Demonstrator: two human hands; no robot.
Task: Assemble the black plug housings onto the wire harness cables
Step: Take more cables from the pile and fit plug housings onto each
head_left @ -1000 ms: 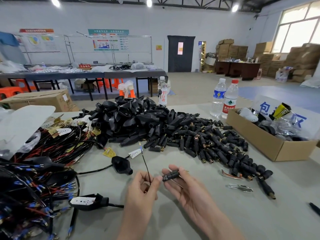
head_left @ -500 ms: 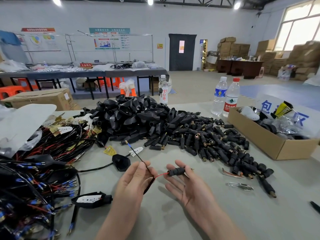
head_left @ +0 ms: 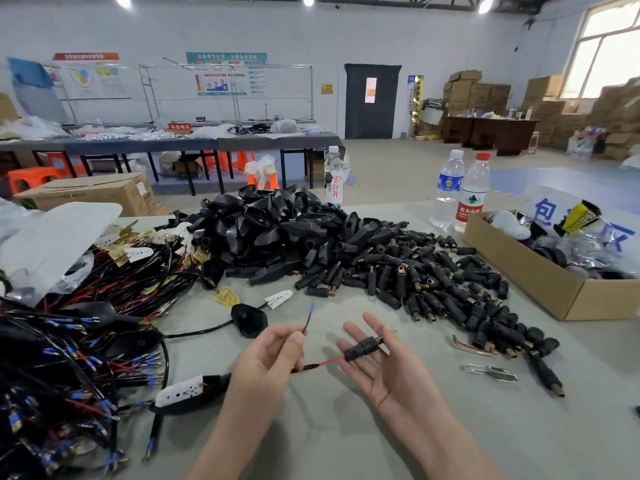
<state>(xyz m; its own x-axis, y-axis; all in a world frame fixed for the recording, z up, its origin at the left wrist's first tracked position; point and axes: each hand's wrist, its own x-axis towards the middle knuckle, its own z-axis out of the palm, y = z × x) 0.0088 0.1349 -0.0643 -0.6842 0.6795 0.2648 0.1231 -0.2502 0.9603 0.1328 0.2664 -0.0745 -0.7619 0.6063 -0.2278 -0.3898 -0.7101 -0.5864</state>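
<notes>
Two hands hang above the grey desk [head_left: 346, 445]. The left hand [head_left: 273, 358] has its fingers pinched on a thin black wire [head_left: 307, 322] with a blue tip. The right hand [head_left: 388, 375] lies palm up, fingers straight, with a black plug housing [head_left: 363, 348] resting across them and a red wire [head_left: 330, 361] running into it.

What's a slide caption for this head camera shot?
The left hand pinches a blue-tipped black wire while a black plug housing on a red wire lies across the open right hand.
</notes>
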